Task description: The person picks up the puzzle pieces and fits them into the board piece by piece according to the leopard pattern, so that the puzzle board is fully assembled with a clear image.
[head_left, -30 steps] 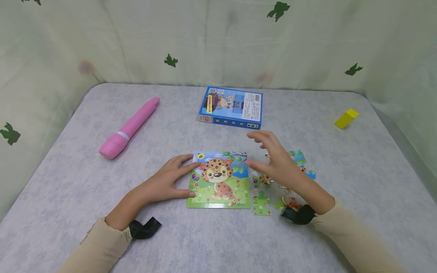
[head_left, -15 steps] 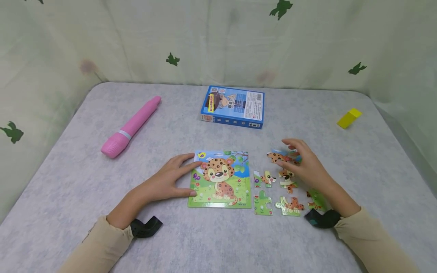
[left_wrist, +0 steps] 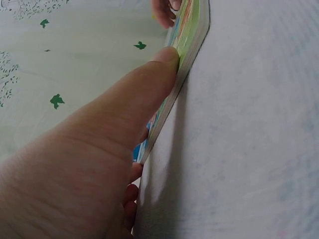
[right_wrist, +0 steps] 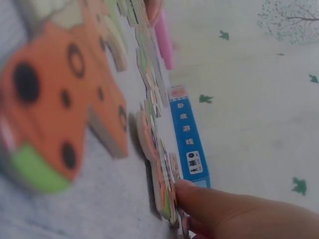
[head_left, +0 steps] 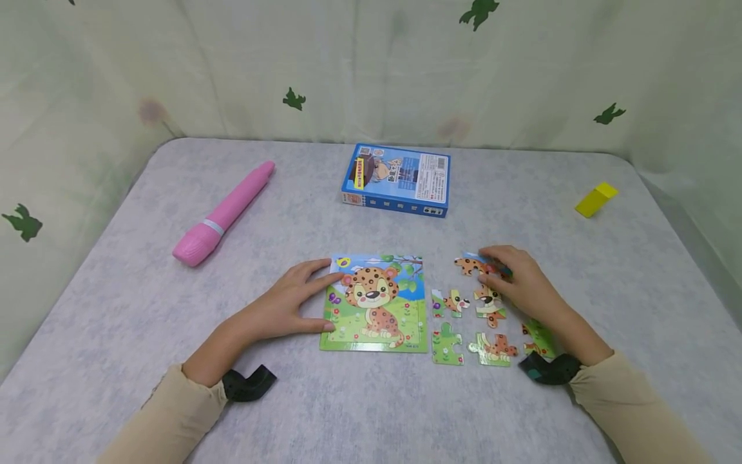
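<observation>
In the head view, my left hand (head_left: 278,303) rests at the left side of a square leopard picture puzzle board (head_left: 373,332), fingers spread and fairly straight. The left wrist view shows its thumb (left_wrist: 162,62) on the board's edge. My right hand (head_left: 524,280) is over loose puzzle pieces to the right of the board. Its thumb and index finger close around a puzzle piece (head_left: 501,269) in the far row, partly hidden by the hand. Nearby lie a green corner piece (head_left: 445,345), a spotted piece (head_left: 497,349) and a leopard-face piece (head_left: 455,303).
A blue box (head_left: 397,180) lies at the back middle of the grey table (head_left: 371,412). To the left is a pink microphone-shaped object (head_left: 226,212), and a yellow block (head_left: 596,200) stands at the back right. A pale curtain (head_left: 232,64) hangs behind.
My right hand has moved right from beside the board and come down onto the far pieces, its fingers drawing closer together. The left hand has stayed at the board.
</observation>
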`<state>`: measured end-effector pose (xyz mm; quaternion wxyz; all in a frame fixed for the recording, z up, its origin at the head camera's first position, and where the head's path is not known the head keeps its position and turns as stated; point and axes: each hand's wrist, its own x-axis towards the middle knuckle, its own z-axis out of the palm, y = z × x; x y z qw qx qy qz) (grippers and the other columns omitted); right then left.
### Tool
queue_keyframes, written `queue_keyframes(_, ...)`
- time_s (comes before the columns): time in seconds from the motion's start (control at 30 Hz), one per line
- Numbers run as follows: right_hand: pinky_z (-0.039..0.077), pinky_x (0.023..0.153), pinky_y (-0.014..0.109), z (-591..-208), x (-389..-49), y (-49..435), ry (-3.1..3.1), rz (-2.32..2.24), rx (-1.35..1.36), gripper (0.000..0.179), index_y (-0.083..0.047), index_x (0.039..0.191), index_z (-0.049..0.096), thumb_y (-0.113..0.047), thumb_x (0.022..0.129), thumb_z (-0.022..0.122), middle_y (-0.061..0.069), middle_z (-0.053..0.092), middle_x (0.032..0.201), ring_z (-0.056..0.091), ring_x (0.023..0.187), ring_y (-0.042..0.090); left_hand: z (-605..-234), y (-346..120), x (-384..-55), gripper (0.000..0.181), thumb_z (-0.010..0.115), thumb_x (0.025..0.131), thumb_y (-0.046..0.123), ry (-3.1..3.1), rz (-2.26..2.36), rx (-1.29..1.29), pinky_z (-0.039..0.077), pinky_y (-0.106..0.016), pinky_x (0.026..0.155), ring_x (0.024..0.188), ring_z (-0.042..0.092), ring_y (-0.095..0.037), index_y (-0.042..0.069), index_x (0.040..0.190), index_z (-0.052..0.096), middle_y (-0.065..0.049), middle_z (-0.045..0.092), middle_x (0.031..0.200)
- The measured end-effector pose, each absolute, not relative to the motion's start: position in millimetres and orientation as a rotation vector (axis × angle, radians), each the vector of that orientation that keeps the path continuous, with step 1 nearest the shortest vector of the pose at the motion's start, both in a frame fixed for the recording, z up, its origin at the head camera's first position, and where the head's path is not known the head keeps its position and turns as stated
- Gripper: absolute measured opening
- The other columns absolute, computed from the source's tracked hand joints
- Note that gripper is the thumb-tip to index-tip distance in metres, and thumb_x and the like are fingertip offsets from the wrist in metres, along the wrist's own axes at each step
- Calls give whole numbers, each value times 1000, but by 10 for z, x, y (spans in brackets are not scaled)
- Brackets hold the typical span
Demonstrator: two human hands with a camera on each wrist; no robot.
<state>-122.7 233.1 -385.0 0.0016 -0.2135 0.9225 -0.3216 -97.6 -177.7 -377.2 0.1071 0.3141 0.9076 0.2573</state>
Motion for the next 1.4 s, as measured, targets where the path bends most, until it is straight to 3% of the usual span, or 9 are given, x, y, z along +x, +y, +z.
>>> queue_keyframes(0.47, 39, 80, 46, -3722, -1144, 2219, 2995, -1077, -729, 41, 0, 119, 56, -14, 82, 66, 14, 49, 115, 44, 104, 29, -3778, -1776, -977, 82, 64, 73, 57, 2676, 759, 931, 18, -52, 100, 130, 16, -30, 22, 140, 34, -10, 19, 145)
queue_keyframes(0.7, 38, 79, 43, -3436, -1042, 1894, 3048, -1141, -925, 40, 0, 114, 59, -6, 76, 71, 11, 52, 111, 43, 105, 28, -3790, -1781, -977, 81, 64, 73, 57, 2680, 756, 939, 19, -52, 100, 130, 16, -29, 22, 140, 34, -10, 19, 145)
queue_keyframes(0.87, 39, 80, 39, -3328, -1041, 1573, 2986, -1150, -1085, 41, -2, 116, 59, -9, 77, 71, 9, 52, 113, 43, 104, 24, -3795, -1779, -977, 81, 64, 73, 56, 2682, 754, 947, 19, -53, 99, 130, 16, -30, 22, 140, 34, -10, 19, 145)
queue_keyframes(1.17, 41, 82, 35, -3471, -1140, 1084, 2819, -1072, -1052, 39, -5, 119, 58, -19, 83, 65, 9, 51, 115, 44, 103, 22, -3790, -1760, -976, 79, 64, 74, 55, 2693, 752, 943, 19, -53, 99, 130, 17, -30, 21, 139, 36, -11, 20, 144)
queue_keyframes(1.4, 41, 85, 37, -3628, -1230, 984, 2778, -961, -954, 39, -6, 119, 58, -22, 84, 65, 9, 52, 115, 45, 106, 23, -3779, -1696, -971, 66, 61, 80, 48, 2769, 730, 971, 22, -48, 100, 129, 22, -28, 16, 135, 43, -9, 26, 143)
